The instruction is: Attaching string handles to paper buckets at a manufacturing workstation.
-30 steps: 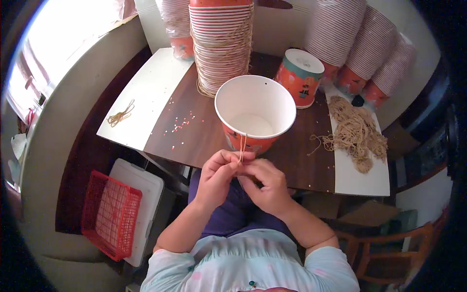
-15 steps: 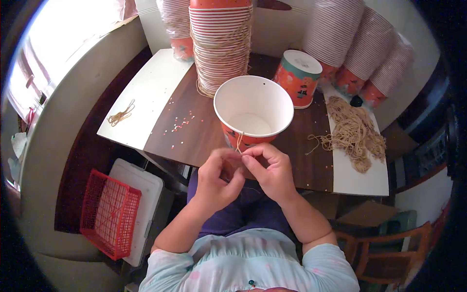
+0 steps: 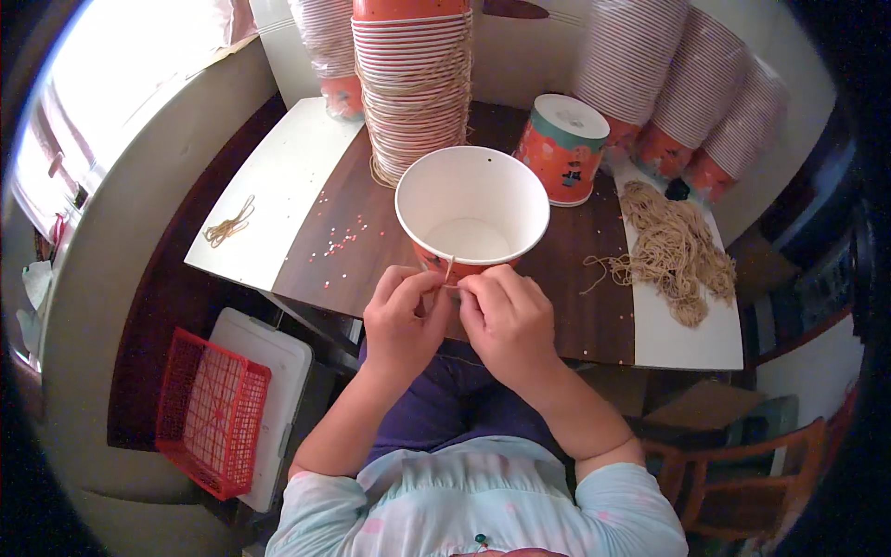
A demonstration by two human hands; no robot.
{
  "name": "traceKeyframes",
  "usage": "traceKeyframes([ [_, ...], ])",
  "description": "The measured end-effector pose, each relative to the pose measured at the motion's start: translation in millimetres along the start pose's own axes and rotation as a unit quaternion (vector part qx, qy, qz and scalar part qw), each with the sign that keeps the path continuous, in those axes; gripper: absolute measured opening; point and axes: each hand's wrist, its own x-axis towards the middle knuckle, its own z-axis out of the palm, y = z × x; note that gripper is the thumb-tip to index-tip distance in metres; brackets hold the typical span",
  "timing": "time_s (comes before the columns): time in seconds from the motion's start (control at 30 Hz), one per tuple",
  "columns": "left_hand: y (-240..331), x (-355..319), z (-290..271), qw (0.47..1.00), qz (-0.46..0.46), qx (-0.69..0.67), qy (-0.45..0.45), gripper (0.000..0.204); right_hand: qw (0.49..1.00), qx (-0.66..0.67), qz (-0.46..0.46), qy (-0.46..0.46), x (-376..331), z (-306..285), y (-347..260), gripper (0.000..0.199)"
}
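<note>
A large paper bucket (image 3: 473, 200), white inside and orange outside, stands upright at the table's near edge. One small hole shows in its far wall. From its near side comes a short tan cord (image 3: 450, 266). My left hand (image 3: 405, 311) pinches the cord between thumb and fingertips just below the rim. Close beside it, my right hand (image 3: 506, 306) pinches the cord too, with its fingers curled. The fingertips of both hands almost touch, and they hide most of the cord's ends.
A tall stack of buckets (image 3: 415, 102) wound with cords stands behind. One upturned bucket (image 3: 563, 153) and wrapped stacks (image 3: 691, 102) are at right, near a heap of tan cords (image 3: 677, 246). A few cords (image 3: 229, 223) lie left; a red basket (image 3: 213, 408) sits below.
My left hand has come in from a loose, blurred pose and now pinches the cord beside the right. The bucket appears slightly further left in view.
</note>
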Motion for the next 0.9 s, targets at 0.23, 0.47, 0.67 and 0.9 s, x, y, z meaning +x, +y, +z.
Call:
traceKeyframes([
  [0.23,-5,-4,-3,0.882,-0.293,-0.365,-0.053,0.010,0.995,0.071,0.072,0.015,1,17,-2,0.011],
  [0.47,-11,-5,-11,0.817,-0.358,-0.448,-0.067,0.012,0.877,0.411,0.240,-0.062,2,21,-1,0.014],
  [0.67,-12,-6,-12,0.780,-0.381,-0.493,-0.057,0.012,0.635,0.644,0.423,-0.056,1,29,-2,0.015],
  [0.9,-11,-4,-18,0.816,-0.381,-0.433,-0.043,0.013,0.622,0.645,0.442,-0.039,0,33,-1,0.011],
])
